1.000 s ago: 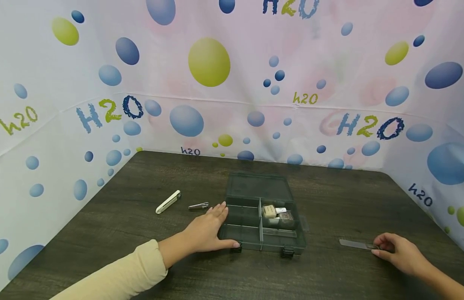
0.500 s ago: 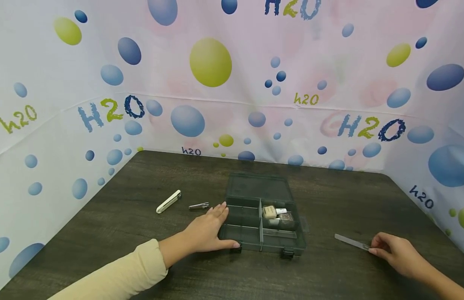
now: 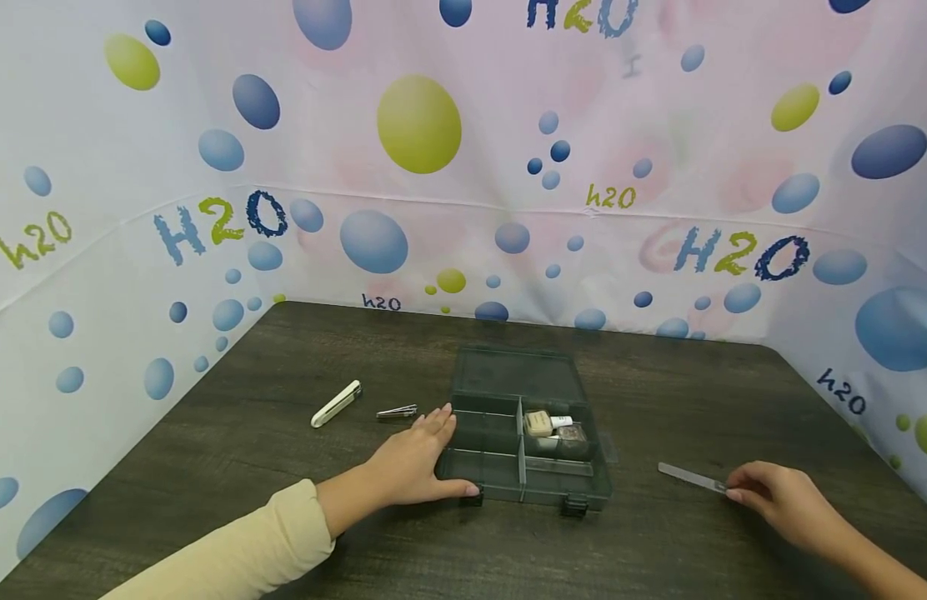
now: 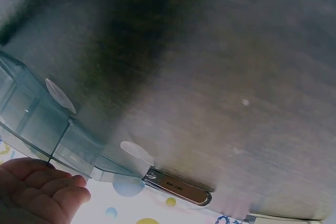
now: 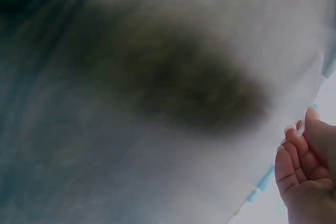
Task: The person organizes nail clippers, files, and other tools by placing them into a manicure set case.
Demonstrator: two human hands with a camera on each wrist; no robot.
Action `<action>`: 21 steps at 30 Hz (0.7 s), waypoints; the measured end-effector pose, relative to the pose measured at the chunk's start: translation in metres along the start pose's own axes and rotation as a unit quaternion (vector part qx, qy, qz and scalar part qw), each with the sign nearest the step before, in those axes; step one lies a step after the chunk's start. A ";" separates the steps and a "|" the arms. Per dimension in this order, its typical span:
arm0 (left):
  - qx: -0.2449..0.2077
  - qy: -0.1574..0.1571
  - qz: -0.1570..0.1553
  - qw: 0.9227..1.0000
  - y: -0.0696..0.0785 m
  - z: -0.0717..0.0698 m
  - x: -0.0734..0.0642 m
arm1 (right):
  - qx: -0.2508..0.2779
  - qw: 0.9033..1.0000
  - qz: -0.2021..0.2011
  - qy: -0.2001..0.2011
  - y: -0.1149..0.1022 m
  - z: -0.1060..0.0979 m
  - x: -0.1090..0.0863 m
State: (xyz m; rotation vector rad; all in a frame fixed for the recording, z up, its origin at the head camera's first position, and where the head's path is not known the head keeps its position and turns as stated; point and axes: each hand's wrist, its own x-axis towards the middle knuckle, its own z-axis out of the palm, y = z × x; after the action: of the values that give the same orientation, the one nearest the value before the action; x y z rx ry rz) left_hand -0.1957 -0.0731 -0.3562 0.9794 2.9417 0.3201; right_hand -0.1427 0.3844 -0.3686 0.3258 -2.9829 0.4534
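Note:
My left hand [image 3: 411, 460] rests on the left side of a dark translucent divider box [image 3: 522, 493], fingers extended along its edge and thumb at the front latch. The lid [image 3: 518, 372] lies back. Nail polish bottles [image 3: 538, 423] fill the rear right compartment; the left compartments hold nothing visible. Out to the right, my right hand [image 3: 780, 502] pinches one end of a thin, pale nail file [image 3: 688, 477] between thumb and fingers, its free end pointing left toward the box. In the right wrist view, the curled fingers [image 5: 294, 166] show, but the file is hard to make out.
Left of the box lies a metal nail clipper [image 3: 397, 412], marked with small lettering in the left wrist view. Farther left is a slim cream-white tool [image 3: 336, 404] with a dark tip. A patterned curtain [image 3: 508, 167] borders the dark wooden table [image 3: 643, 550].
My right hand has moved slightly left with the nail file, bringing it nearer the box. The left hand and the box have stayed in place.

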 end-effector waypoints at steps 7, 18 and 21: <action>0.007 -0.001 0.004 1.000 0.000 -0.001 0.000 | 0.008 1.000 0.010 0.015 -0.011 -0.004 0.003; 0.002 -0.004 0.001 1.000 0.000 -0.001 0.000 | 0.038 0.996 -0.020 0.082 -0.029 -0.002 0.009; 0.004 -0.003 0.000 1.000 0.000 -0.001 0.000 | 0.042 0.993 -0.029 0.106 -0.036 -0.002 0.011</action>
State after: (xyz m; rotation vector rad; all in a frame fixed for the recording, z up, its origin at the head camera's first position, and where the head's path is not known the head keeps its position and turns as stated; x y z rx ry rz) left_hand -0.1954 -0.0730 -0.3551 0.9788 2.9410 0.3049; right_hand -0.1451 0.3489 -0.3552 0.3465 -2.7475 0.5711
